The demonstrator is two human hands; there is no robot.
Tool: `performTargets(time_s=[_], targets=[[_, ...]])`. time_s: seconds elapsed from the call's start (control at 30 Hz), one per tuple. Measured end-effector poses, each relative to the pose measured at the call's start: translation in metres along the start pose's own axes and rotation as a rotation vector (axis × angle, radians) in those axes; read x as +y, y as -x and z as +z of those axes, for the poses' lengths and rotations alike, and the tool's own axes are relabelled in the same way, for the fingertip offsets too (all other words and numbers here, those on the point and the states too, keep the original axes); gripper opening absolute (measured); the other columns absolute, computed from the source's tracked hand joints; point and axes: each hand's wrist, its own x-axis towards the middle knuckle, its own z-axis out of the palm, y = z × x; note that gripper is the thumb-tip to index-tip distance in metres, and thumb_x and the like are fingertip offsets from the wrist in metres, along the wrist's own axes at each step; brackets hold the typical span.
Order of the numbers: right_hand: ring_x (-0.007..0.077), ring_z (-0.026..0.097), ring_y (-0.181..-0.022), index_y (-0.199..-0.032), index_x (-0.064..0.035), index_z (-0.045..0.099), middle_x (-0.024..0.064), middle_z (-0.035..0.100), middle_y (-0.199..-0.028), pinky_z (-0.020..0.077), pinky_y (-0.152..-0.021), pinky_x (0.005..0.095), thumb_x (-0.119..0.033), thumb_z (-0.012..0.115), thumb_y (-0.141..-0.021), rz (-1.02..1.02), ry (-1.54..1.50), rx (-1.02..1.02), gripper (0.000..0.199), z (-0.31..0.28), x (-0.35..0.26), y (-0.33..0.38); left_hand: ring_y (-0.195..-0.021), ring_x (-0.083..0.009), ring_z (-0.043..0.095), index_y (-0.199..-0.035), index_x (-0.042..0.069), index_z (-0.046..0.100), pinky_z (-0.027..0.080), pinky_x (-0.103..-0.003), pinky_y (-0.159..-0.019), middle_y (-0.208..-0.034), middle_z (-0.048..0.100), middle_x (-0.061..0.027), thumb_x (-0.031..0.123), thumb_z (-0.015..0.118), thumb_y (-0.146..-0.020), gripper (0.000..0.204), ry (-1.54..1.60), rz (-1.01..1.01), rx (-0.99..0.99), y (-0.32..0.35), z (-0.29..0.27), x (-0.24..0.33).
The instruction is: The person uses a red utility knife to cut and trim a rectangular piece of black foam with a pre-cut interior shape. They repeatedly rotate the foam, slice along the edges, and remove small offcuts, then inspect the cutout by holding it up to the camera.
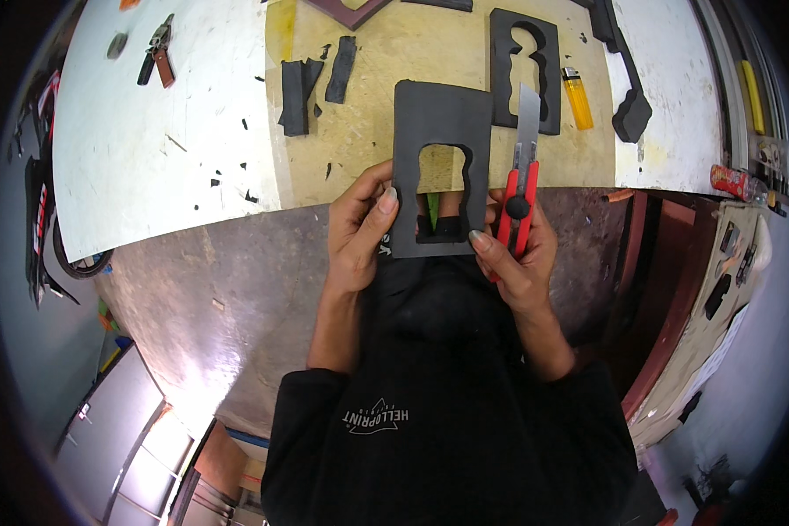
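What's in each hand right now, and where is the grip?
Left hand pinches the black foam sheet at its left edge. Right hand holds the red utility knife by its handle and touches the sheet's right edge.

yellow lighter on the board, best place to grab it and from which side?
Pinch the lighter across its long yellow sides at mid-body, coming from above. It lies flat on the board with its metal top pointing away. The foam frame sits close on its left, so keep the fingers narrow.

Black long-sleeved top, sleeves pushed up, pale chest print.
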Motion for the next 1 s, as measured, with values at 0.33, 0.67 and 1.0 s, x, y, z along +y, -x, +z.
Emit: performTargets(time_s=[0.33,0.67,1.0], targets=[[0.0091,0.059,-0.083,-0.122,0.0034,0.047,0.0104,0.062,-0.096,0.0485,-0.073,0.0217,-0.002,0.075,-0.081,-0.063,0.069,0.034,0.050,0.001,-0.001,0.000,-0.076,-0.0135,0.058,-0.124,-0.007,0.053,0.046,-0.025,-0.070,-0.089,0.063,-0.0092,0.028,0.050,-0.098,0.044,-0.113,0.027,0.048,-0.001,0.010,0.003],[0.0069,0.055,-0.074,-0.120,0.0026,0.047,0.0086,0.060,-0.095,0.0448,-0.066,0.0198,-0.003,0.076,-0.079,-0.071,0.166,0.110,0.050,0.003,0.001,0.005,-0.081,-0.0099,0.056,-0.126,-0.007,0.052,0.044,-0.024,-0.074,-0.090,0.062,-0.0049,0.017,0.057,-0.096,0.039,-0.128,-0.074,0.022,0.002,0.008,0.003],[0.0015,0.049,-0.059,-0.112,0.0016,0.049,0.0044,0.060,-0.087,0.0392,-0.054,0.0174,0.001,0.075,-0.079,-0.418,0.363,0.093,0.041,0.010,0.003,0.001,-0.074,-0.0055,0.059,-0.114,-0.004,0.058,0.047,-0.020,-0.062,-0.092,0.069,-0.0052,-0.003,0.070,-0.081,0.035,-0.437,-0.022,0.107,0.005,0.021,0.009]])
